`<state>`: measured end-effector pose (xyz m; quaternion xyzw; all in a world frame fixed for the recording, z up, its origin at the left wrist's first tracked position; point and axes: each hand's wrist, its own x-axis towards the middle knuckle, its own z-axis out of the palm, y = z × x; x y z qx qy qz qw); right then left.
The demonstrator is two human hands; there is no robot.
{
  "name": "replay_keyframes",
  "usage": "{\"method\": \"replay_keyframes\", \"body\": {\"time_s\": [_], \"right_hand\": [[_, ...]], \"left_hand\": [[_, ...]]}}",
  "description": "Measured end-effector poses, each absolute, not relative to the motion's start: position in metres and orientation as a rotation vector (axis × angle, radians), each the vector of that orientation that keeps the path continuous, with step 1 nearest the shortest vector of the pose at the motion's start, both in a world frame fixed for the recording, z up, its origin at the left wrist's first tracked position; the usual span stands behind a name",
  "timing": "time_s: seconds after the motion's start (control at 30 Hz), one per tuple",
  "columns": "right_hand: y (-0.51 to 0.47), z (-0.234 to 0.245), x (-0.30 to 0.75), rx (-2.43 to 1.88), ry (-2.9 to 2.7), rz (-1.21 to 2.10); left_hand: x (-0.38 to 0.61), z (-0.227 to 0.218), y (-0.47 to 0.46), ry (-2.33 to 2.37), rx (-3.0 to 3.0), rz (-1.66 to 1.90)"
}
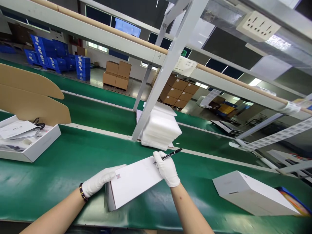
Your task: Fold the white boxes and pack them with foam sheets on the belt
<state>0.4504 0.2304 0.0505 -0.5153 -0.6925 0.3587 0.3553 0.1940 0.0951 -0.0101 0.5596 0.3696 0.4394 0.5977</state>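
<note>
- A long white cardboard box [137, 185] lies at the near middle of the green counter [85, 159], set slantwise, its right end farther away than its left.
- A small printed square code [118, 176] marks its top face, near the left end.
- The left hand [102, 180], in a white glove, clasps the box's left end, its fingers along the far edge; a dark beaded bracelet [83, 192] circles the wrist.
- The right hand [167, 168], also white-gloved, pinches a slim black pen [173, 152] over the box's right end. The pen tip points left, at the top face; whether it touches cannot be told.
- Just beyond stands a stack of white foam sheets [161, 130], beside a slanting pale metal post [158, 84].
- Well to the left, an open white box with a brown inner lid [45, 144] holds white papers [16, 129] and a coiled black cable [39, 124].
- Well to the right, another white box [258, 195] rests on the counter.
- On the far floor stand stacked blue plastic crates [44, 48] at left and brown cartons [122, 73] nearer the middle.
</note>
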Motion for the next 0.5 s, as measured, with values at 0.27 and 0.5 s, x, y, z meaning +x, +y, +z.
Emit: {"method": "replay_keyframes", "body": {"time_s": [0.27, 0.5], "right_hand": [[0.230, 0.052, 0.450, -1.360, -1.904, 0.829], [0.230, 0.051, 0.447, -1.346, -1.871, 0.828]], "left_hand": [[0.194, -0.015, 0.099, 0.839, 1.292, 1.007], [0.197, -0.004, 0.096, 0.844, 1.222, 1.038]]}}
